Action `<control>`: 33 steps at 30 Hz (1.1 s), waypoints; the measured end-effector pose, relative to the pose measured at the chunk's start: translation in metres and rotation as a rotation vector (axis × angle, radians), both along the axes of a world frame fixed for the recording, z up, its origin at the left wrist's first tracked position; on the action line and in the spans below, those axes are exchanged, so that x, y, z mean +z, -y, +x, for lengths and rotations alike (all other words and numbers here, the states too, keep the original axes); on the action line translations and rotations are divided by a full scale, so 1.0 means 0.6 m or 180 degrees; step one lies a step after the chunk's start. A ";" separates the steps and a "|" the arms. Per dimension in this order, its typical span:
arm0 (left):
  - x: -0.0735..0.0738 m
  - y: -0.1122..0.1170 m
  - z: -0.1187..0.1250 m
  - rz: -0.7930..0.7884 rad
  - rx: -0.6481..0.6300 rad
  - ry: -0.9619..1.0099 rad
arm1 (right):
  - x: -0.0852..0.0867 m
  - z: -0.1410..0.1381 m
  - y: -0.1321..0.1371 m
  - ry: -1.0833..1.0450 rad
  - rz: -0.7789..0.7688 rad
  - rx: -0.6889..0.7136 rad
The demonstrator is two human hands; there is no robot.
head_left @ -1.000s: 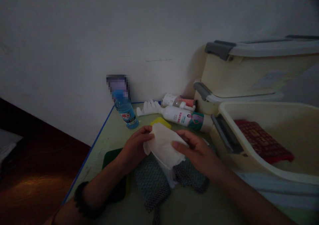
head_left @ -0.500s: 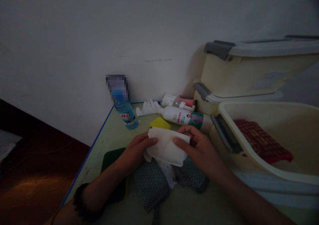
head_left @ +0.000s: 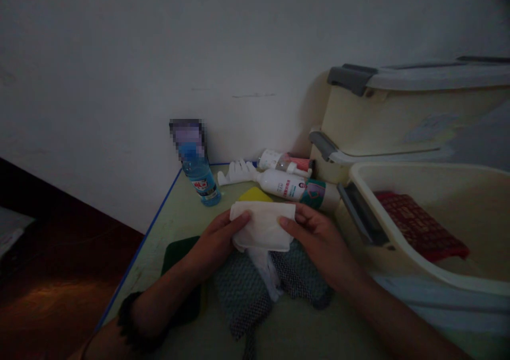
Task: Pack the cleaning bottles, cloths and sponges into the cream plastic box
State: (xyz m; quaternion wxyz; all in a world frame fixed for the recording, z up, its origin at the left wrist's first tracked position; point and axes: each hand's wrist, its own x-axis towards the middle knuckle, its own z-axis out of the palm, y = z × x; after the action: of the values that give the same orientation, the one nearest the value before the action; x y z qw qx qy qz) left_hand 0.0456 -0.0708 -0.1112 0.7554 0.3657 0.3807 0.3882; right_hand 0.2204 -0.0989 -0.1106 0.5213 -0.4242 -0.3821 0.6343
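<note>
Both hands hold a folded white cloth (head_left: 263, 225) just above the table. My left hand (head_left: 217, 243) pinches its left edge with the thumb on top. My right hand (head_left: 314, 235) grips its right edge, fingers curled behind it. Under the cloth lies a grey checked cloth (head_left: 247, 291) and a thin white piece (head_left: 266, 270). A yellow sponge (head_left: 254, 194) sits just beyond the white cloth.
A blue bottle (head_left: 199, 174) stands by the wall, with a white glove (head_left: 235, 173) and two lying bottles (head_left: 295, 186) beside it. Cream bins (head_left: 398, 116) are stacked at right; an open bin (head_left: 470, 232) holds a red mat (head_left: 418, 223). A dark green pad (head_left: 179, 254) lies left.
The white cloth has been folded smaller and squared up, and both hands have shifted slightly toward the wall, with the right hand moving from on top of the cloth to its right edge.
</note>
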 end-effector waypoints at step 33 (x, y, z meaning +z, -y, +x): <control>-0.004 -0.010 -0.007 0.0541 0.0499 -0.0550 | -0.002 0.001 0.002 0.0388 0.0132 -0.0904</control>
State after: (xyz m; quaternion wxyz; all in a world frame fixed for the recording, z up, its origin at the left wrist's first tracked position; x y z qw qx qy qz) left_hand 0.0417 -0.0647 -0.1136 0.6535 0.4295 0.4375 0.4439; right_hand 0.2209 -0.1003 -0.1120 0.5903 -0.5008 -0.3622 0.5192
